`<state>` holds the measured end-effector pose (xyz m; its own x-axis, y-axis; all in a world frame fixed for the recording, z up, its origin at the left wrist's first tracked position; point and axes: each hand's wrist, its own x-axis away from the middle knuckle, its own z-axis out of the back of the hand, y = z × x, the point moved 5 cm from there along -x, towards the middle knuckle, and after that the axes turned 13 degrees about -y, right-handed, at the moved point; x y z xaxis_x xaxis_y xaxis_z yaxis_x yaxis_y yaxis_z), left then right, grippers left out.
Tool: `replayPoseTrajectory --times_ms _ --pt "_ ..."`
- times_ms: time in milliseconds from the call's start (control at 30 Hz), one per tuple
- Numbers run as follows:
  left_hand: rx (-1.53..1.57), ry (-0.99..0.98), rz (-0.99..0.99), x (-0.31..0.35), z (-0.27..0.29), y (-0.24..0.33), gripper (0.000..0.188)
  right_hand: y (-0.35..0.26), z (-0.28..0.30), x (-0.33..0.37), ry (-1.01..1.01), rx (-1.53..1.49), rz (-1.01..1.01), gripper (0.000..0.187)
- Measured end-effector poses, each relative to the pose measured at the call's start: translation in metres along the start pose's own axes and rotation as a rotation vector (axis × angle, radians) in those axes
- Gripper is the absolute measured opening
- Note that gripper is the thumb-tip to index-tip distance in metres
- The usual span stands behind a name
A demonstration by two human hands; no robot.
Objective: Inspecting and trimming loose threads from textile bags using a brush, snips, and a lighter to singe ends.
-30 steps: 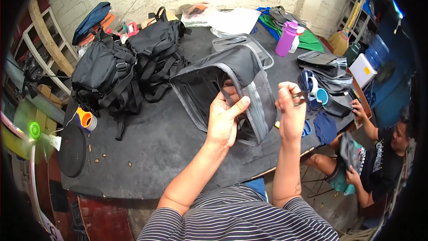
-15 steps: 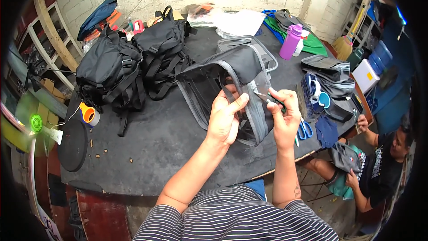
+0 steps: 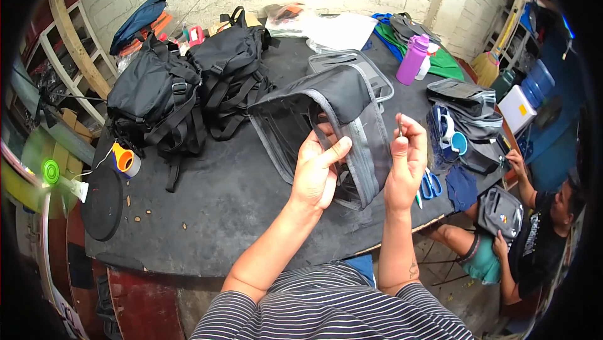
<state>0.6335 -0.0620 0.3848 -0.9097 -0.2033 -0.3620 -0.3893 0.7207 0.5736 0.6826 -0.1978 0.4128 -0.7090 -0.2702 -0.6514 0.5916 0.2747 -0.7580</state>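
My left hand point(image 3: 318, 167) grips the seam edge of an unfinished black bag point(image 3: 342, 98) with grey binding, thumb on the outside and fingers curled inside its opening. The bag stands open above the table, with loose threads along the binding. Just right of it, apart from the fabric, my right hand point(image 3: 406, 164) is closed around small thread snips point(image 3: 400, 127). Only their metal tip shows above the thumb; the rest is hidden in the palm. Behind the bag lies another grey-edged bag piece point(image 3: 370, 73).
Two black backpacks point(image 3: 154, 85) lie at the left of the dark table point(image 3: 213, 220). A purple bottle point(image 3: 411, 60), stacked bag parts point(image 3: 461, 98) and blue scissors point(image 3: 431, 184) are at the right. A seated co-worker point(image 3: 543, 233) holds a grey bag point(image 3: 500, 212) beside the table.
My right hand has drawn back right from the bag's binding, and the snips now point upward. My left hand keeps its grip. The co-worker's bag has been raised and turned.
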Motion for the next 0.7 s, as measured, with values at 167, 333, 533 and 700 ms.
replayPoseTrajectory --times_ms 167,333,533,700 --pt "-0.056 0.016 0.040 0.002 -0.007 -0.004 0.026 -0.013 -0.015 -0.012 -0.142 0.120 -0.072 0.015" --pt "-0.101 0.001 0.077 0.004 -0.006 -0.014 0.027 -0.002 -0.005 -0.010 -0.048 0.098 -0.011 0.013" --pt "-0.050 0.028 0.021 0.003 -0.006 -0.006 0.026 0.000 0.017 -0.010 -0.209 -0.494 -0.144 0.021" --pt "-0.014 0.014 -0.012 0.001 -0.006 -0.005 0.026 -0.004 0.017 0.003 -0.173 0.285 -0.053 0.036"
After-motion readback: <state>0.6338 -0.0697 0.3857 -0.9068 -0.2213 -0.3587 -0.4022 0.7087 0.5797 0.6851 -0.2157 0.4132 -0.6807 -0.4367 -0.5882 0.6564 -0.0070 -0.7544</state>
